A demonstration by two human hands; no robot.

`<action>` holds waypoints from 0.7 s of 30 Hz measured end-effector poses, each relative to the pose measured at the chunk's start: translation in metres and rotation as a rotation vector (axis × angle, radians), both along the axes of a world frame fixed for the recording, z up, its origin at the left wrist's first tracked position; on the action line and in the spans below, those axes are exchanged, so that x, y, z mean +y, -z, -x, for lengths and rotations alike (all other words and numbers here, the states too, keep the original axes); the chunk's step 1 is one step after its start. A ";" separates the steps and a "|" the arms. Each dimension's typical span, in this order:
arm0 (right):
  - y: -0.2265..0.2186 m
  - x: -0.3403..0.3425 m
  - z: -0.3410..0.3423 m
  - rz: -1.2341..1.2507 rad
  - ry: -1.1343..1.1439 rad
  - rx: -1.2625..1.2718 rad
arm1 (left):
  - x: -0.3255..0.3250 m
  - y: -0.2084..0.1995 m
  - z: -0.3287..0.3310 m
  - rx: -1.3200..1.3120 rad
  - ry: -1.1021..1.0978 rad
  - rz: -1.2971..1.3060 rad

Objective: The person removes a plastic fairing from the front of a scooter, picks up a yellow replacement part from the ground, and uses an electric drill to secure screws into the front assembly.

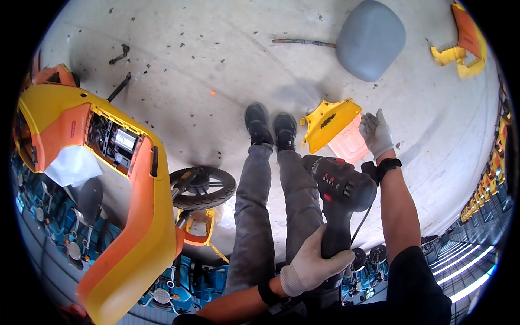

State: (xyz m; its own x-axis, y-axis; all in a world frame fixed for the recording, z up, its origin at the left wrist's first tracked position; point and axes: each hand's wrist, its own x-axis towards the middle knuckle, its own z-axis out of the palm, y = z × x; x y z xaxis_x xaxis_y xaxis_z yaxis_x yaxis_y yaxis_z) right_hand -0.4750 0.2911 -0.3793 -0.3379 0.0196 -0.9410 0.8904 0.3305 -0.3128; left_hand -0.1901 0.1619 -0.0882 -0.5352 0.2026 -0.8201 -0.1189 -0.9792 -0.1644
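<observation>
Drill (341, 187) above floor (244, 70), gloved left hand (311, 264) wrapped round its handle (336, 233), empty right hand (376, 133) loosely spread near yellow panel (331, 124): apparently a tool-handling step, next move likely calling for steady grip, careful aim.

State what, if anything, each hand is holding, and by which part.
The white-gloved left hand grips the black, pistol-shaped power drill by its handle. The white-gloved right hand is open, with nothing visibly held.
</observation>
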 end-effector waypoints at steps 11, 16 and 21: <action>-0.005 -0.033 -0.043 0.120 -0.275 -0.105 | -0.016 0.041 -0.023 -0.111 0.255 0.067; -0.050 -0.040 -0.086 0.264 -0.547 -0.263 | -0.033 0.078 -0.031 -0.284 0.005 0.187; -0.110 -0.076 -0.149 0.810 -0.596 -0.583 | -0.042 0.118 -0.025 -0.385 0.374 0.658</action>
State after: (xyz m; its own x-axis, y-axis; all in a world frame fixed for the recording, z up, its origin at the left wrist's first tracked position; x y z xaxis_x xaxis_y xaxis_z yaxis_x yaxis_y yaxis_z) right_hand -0.3259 0.2150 -0.2689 0.3976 -0.6750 -0.6215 0.7398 0.6365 -0.2180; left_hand -0.1651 0.1197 -0.2060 -0.1872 -0.2712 -0.9441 -0.5063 -0.7970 0.3293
